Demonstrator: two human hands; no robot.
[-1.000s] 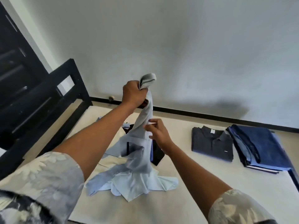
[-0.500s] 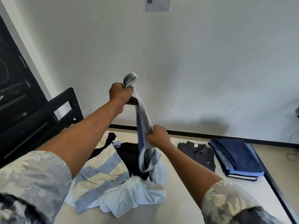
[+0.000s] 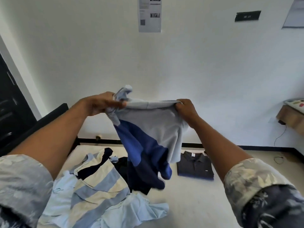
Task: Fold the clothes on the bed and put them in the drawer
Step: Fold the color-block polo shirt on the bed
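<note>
Shirt hangs, long axis vertical, top edge horizontal; left hand, right hand each grip top corner.

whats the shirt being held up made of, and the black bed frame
Held shirt: soft matte knit, likely cotton jersey; it drapes and bunches limply in grey, blue and navy blocks. Bed frame: black, smooth matte rails, painted wood or metal; cannot tell which.

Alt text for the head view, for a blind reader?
A left hand and right hand hold a grey and blue shirt up by its top edge over a bed. Loose clothes and a folded dark shirt lie below.
</note>
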